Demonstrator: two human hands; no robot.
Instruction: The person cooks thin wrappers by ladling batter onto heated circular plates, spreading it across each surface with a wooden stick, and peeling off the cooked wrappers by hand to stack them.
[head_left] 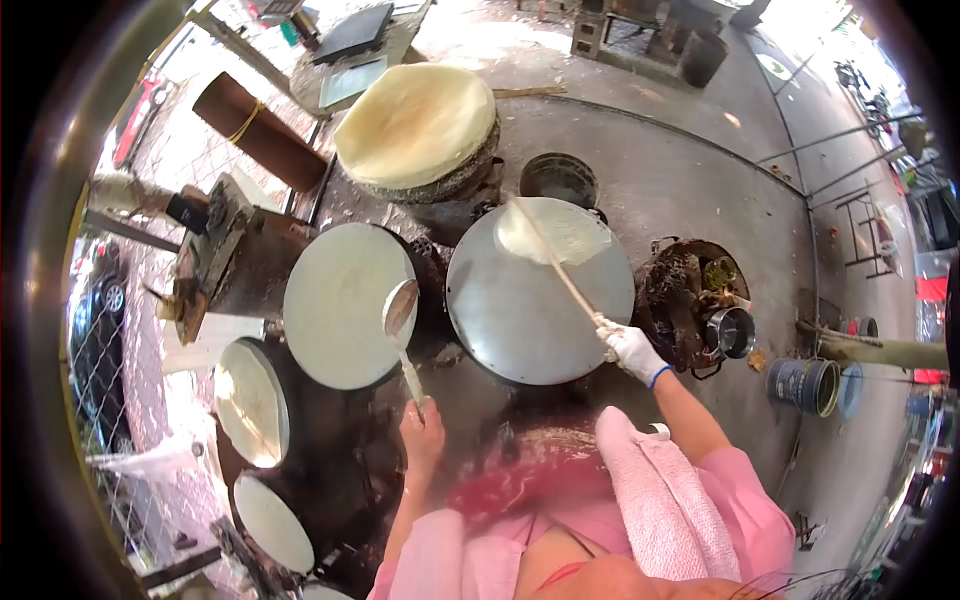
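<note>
My left hand [422, 436], bare, is closed round the handle of a ladle [401, 308], whose bowl is over the right edge of a round griddle covered with a pale sheet [345, 300]. In a white glove with a blue cuff, my right hand [632, 352] grips a long thin stick [560, 265]. The stick's far end reaches over pale batter [560, 232] at the back of a round grey griddle [535, 320]. The rest of that griddle's surface shows bare metal.
A stack of pale flat sheets [415, 125] stands behind. Two more round griddles [250, 402] [273, 522] lie at the left. A dark pot [560, 178], a metal pot [730, 332] and a bucket [803, 385] stand behind and right.
</note>
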